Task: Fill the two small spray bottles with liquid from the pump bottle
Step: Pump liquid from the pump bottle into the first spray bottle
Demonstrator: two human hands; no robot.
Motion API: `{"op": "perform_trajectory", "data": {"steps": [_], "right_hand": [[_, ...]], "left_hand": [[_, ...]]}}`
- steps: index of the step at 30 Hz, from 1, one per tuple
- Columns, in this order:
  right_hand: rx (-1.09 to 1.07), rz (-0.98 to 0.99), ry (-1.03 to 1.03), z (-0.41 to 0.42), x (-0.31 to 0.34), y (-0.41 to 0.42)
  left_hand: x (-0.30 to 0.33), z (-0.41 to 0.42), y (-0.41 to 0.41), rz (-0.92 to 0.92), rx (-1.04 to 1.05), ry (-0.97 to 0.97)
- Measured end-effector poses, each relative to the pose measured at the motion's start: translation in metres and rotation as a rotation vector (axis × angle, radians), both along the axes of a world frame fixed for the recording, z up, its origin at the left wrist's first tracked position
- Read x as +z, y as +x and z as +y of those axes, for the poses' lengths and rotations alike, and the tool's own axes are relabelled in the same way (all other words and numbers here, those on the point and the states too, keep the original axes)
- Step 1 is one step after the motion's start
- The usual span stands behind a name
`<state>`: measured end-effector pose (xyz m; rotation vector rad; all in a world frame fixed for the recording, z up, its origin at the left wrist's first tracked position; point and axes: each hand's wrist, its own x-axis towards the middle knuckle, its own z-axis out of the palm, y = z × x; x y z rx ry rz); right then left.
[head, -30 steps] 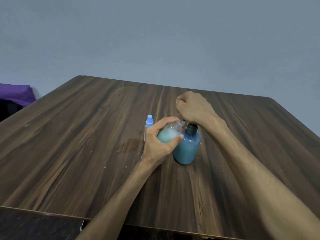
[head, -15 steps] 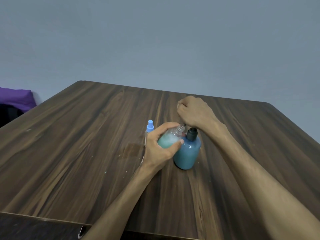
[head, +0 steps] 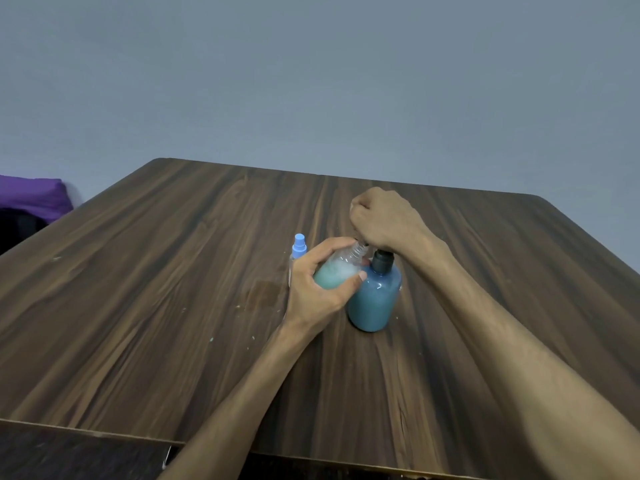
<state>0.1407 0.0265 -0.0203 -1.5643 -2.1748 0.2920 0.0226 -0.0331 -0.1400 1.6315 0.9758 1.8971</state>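
Observation:
A blue pump bottle [head: 374, 299] with a dark collar stands upright on the wooden table [head: 138, 289]. My right hand [head: 384, 220] is a closed fist over its top and hides the pump head. My left hand [head: 322, 285] grips a small clear spray bottle [head: 337, 271], part full of pale teal liquid, uncapped and tilted so its open neck sits right under the fist, beside the collar. A second small spray bottle [head: 298, 249] with a light blue spray cap stands just behind my left hand; its body is mostly hidden.
A damp patch [head: 263, 294] and small pale specks lie on the table left of the bottles. A purple cloth [head: 31, 194] rests over something dark beyond the far left edge. The near table edge runs along the bottom.
Both hands and the bottles keep the same grip and pose. The camera has tilted slightly, so everything sits a little lower in the frame.

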Motion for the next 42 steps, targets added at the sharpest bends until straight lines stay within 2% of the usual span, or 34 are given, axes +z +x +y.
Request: {"op": "perform_trajectory", "data": {"steps": [5, 9, 12, 16, 19, 23, 26, 31, 36, 40, 42], "right_hand": [[0.008, 0.0, -0.039, 0.0007, -0.001, -0.0012], [-0.01, 0.034, 0.028, -0.0007, 0.002, 0.0025], [-0.006, -0.028, -0.026, -0.0021, 0.0001, -0.0026], [-0.021, 0.009, 0.035, -0.0017, 0.0018, 0.0012], [-0.003, -0.051, -0.037, -0.0025, 0.0005, -0.0033], [0.003, 0.049, 0.008, 0.0013, 0.0025, 0.0027], [0.007, 0.008, -0.052, 0.0004, -0.0013, 0.0003], [0.015, 0.062, 0.014, 0.0019, 0.0055, 0.0038], [-0.013, -0.034, -0.032, -0.0015, -0.0004, -0.002], [0.0, 0.041, 0.046, 0.0, 0.0054, 0.0021], [-0.015, 0.008, 0.015, -0.0017, 0.0012, 0.0003]], "left_hand": [[0.0007, 0.0004, 0.0009, 0.011, 0.008, -0.015], [-0.0011, 0.0008, 0.0007, 0.008, -0.012, 0.001], [0.0021, 0.0001, 0.0012, 0.007, 0.0, -0.008], [0.0007, -0.0006, 0.0012, 0.007, -0.016, 0.01], [0.0007, 0.0004, 0.0009, -0.003, -0.005, -0.011], [0.001, -0.0015, 0.0011, 0.015, -0.027, 0.019], [0.0029, -0.0014, 0.0015, 0.004, -0.014, 0.005], [0.0001, -0.0011, 0.0011, -0.004, -0.043, 0.014], [0.0025, -0.0019, 0.0021, -0.009, -0.014, -0.007], [0.0041, -0.0033, 0.0026, -0.009, -0.037, 0.02], [0.0046, -0.0026, 0.0031, -0.006, -0.032, 0.011]]}}
